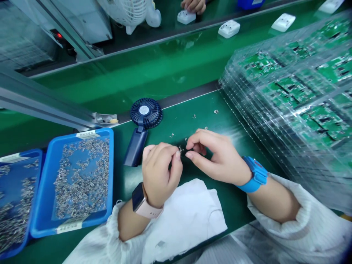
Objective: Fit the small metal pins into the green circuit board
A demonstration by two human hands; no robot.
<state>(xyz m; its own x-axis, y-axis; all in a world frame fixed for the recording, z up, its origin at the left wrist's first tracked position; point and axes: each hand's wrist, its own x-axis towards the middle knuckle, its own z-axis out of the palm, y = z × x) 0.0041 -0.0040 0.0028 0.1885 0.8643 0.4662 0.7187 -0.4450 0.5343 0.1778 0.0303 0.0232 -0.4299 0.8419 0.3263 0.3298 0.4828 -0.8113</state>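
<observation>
Near the middle of the green table, my left hand is closed, thumb and forefinger pinched on small metal parts. My right hand comes in from the right, fingers curled, its thumb and forefinger around a small dark piece that meets the metal parts. The exact shape of these pieces is too small to make out. Just beyond the fingertips lie loose metal clips, one to the left and others farther back. A white cloth is spread below both hands.
Blue trays of small metal parts stand at the left. A dark blue handheld fan lies beside my left hand. Stacked clear trays with green circuit boards fill the right. Beyond the ledge, a person's hand touches a white socket-like piece.
</observation>
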